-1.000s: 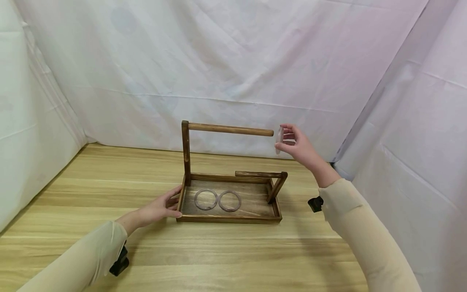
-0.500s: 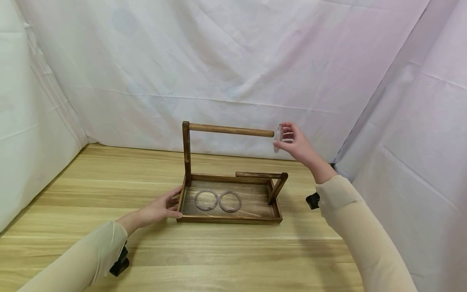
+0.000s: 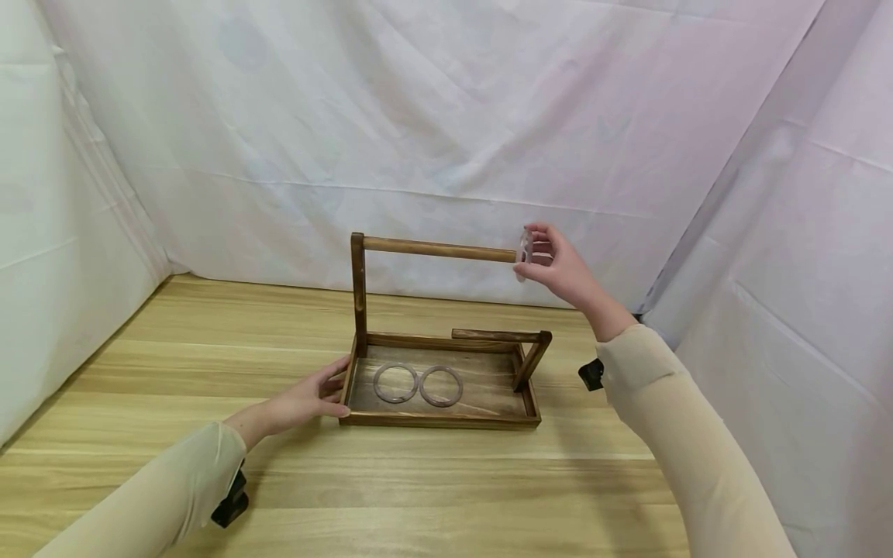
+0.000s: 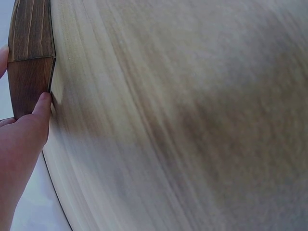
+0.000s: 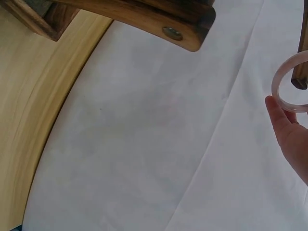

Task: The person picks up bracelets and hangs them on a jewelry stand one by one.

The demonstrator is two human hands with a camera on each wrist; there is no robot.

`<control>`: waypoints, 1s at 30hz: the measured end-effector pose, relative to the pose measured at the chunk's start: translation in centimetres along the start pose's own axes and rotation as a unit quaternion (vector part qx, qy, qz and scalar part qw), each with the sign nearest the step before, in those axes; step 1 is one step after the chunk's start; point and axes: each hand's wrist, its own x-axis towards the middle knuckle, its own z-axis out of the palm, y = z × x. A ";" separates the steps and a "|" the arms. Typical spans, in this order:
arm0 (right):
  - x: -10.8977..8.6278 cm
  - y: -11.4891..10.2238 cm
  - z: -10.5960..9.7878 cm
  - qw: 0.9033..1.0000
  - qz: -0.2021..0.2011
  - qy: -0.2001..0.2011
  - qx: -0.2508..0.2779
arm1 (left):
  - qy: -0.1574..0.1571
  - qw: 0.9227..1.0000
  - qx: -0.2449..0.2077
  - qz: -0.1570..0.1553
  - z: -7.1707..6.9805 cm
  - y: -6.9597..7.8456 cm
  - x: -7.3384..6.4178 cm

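Observation:
My right hand (image 3: 565, 267) pinches a pale translucent bangle (image 5: 277, 84) by its edge, thumb below and fingers above. The bangle stands upright at the free right end of the tall wooden bar (image 3: 439, 249), and in the right wrist view the bar's tip shows inside the ring. That bar belongs to a dark brown bangle stand (image 3: 443, 422) with a shallow tray base. Inside the tray lie two similar bangles, a left one (image 3: 398, 401) and a right one (image 3: 441, 405), side by side. My left hand (image 3: 300, 403) holds the tray's left end, thumb at the front corner.
A shorter bar (image 3: 495, 335) on a low post reaches leftward over the tray's right side. The stand rests on a light wood-grain table (image 3: 418, 488). White cloth (image 3: 446, 116) hangs behind and at both sides.
My right hand has moved left with the bangle, bringing it from beside the tall bar's tip onto the tip. The left hand, stand and two lying bangles stay in place.

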 end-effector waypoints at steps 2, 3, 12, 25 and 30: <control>0.2 -0.2 0.0 1.000 -0.004 0.001 -0.003 | 0.000 1.000 -0.001 0.000 0.0 0.0 0.0; 0.3 -0.3 0.1 1.000 -0.006 0.001 -0.004 | 0.000 1.000 -0.003 0.000 0.0 0.0 0.0; 1.2 -0.8 0.3 1.000 -0.010 0.001 -0.012 | -0.002 1.000 -0.010 0.006 0.0 -0.1 0.2; 1.6 -1.8 0.9 0.999 -0.024 -0.016 -0.023 | 0.001 1.000 -0.006 0.006 -0.1 -0.1 0.3; 1.9 -2.4 1.4 0.999 -0.026 -0.024 -0.023 | 0.001 1.000 -0.006 0.006 -0.1 -0.1 0.3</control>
